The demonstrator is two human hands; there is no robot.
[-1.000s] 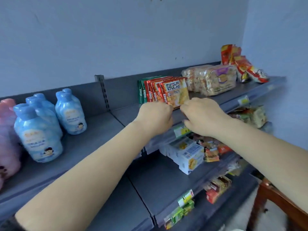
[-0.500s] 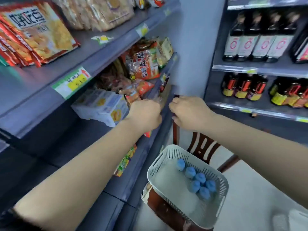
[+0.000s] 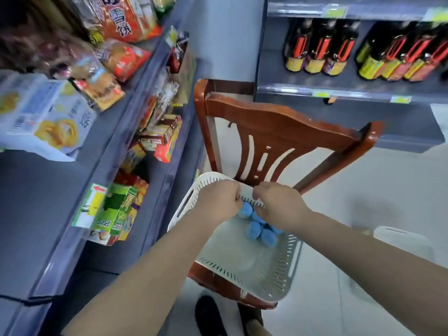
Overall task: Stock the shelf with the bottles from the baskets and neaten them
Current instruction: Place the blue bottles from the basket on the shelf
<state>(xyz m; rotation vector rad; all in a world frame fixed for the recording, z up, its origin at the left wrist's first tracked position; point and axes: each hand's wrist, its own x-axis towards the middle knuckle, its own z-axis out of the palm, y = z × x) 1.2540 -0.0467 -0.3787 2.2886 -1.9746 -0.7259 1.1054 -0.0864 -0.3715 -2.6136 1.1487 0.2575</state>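
Beneath both curled hands (image 3: 247, 202), blue-capped bottles (image 3: 258, 229) cluster in the basket (image 3: 242, 267).

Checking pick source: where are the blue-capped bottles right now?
In the head view, lower centre: the blue-capped bottles cluster at the far side of the white basket on the wooden chair, just below both hands, right of the snack shelves.

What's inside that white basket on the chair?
The white basket holds a cluster of blue bottle caps near its far end; the bottles beneath are barely visible. The left hand and right hand hover above, covering some of them.
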